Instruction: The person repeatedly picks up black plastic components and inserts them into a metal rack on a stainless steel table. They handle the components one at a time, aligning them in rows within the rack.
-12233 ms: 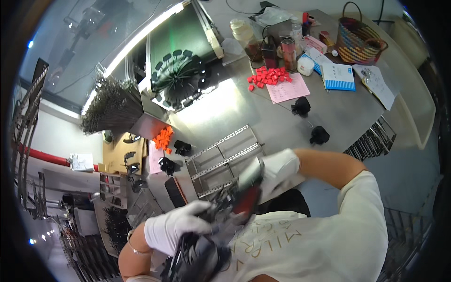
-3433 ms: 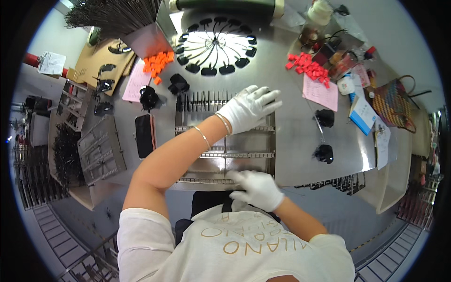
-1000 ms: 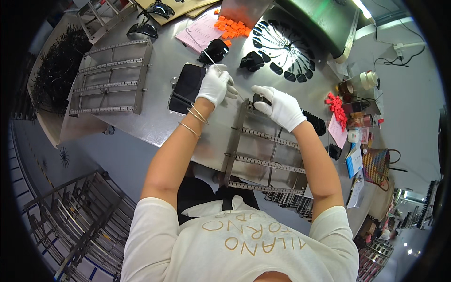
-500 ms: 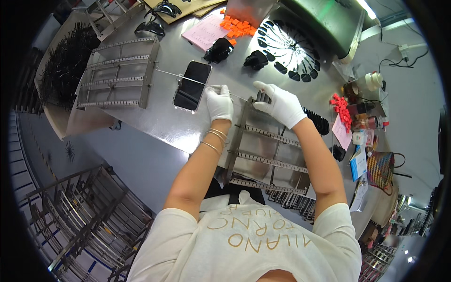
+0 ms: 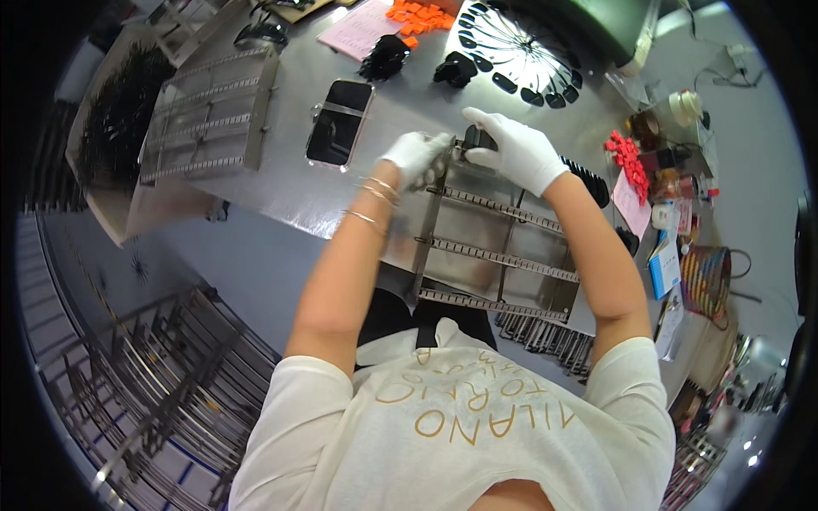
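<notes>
My left hand (image 5: 417,158), white-gloved and smeared by motion, has its fingers bunched at the far left corner of a metal rack (image 5: 487,204). What they hold is hidden. The rack has several notched bars across it. Over its far edge, my gloved right hand (image 5: 524,156) curves with thumb and forefinger apart. Flat black rounded pieces (image 5: 477,139) stand between them at the rack's far bar; whether the fingers touch them I cannot tell.
A phone (image 5: 339,123) and another notched rack (image 5: 209,119) lie to the left. Farther back are black clusters (image 5: 385,58), orange pieces (image 5: 419,15) and a ring of black paddle-ended pieces (image 5: 504,83). Red pieces (image 5: 626,157) and a woven basket (image 5: 705,281) are at right.
My left hand has moved right to the rack's corner. The thin rod that stretched left from it across the phone no longer shows. My right hand remains by the rack's far edge.
</notes>
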`<state>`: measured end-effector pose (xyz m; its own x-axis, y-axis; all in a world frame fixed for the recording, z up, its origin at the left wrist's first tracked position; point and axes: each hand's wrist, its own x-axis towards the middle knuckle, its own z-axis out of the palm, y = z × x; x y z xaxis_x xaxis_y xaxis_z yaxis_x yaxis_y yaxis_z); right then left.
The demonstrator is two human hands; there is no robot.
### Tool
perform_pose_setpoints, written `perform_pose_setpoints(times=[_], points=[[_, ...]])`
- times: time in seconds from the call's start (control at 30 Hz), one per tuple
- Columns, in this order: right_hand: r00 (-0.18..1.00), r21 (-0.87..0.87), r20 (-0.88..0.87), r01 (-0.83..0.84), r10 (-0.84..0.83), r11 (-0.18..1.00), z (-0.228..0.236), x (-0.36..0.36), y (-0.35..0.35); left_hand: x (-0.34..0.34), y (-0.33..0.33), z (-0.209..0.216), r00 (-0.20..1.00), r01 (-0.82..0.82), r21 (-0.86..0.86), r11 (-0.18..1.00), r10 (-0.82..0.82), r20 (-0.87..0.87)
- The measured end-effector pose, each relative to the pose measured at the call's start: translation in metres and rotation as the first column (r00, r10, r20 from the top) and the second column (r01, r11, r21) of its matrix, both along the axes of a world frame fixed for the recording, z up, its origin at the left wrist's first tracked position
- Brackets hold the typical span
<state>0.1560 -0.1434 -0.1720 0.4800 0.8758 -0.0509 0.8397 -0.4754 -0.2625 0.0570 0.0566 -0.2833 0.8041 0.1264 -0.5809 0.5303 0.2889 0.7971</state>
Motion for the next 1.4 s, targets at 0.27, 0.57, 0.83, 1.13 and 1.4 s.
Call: perform_pose_setpoints(times=[0.27,0.57,0.83,1.13,1.4], points=[[0.986,-0.019,0.165,-0.019,0.022,1.0,0.004,0.02,-0.095,-0.011,0.021,-0.036,1.0,0.012,-0.501,0.865,-0.001,0.022],[0.973,0.063,0.224,0.043,-0.056,0.997,-0.007,0.035,-0.143,-0.011,0.009,0.047,0.962,0.271,0.273,0.923,-0.247,-0.118],[0.782,0.097,-0.486,0.491,-0.389,0.866,-0.033,0.087,-0.172,-0.014,-0.036,-0.031,0.822,-0.252,0.424,0.87,-0.039,0.568],[0.662,0.348,-0.641,0.702,-0.389,0.621,0.002,0.117,-0.202,-0.046,-0.093,0.037,0.945,-0.288,0.574,0.766,0.133,0.298],[0.708,0.255,-0.287,0.705,-0.645,0.661,-0.143,0.351,0.02,-0.038,-0.088,0.034,0.942,-0.265,0.565,0.782,0.085,0.324]])
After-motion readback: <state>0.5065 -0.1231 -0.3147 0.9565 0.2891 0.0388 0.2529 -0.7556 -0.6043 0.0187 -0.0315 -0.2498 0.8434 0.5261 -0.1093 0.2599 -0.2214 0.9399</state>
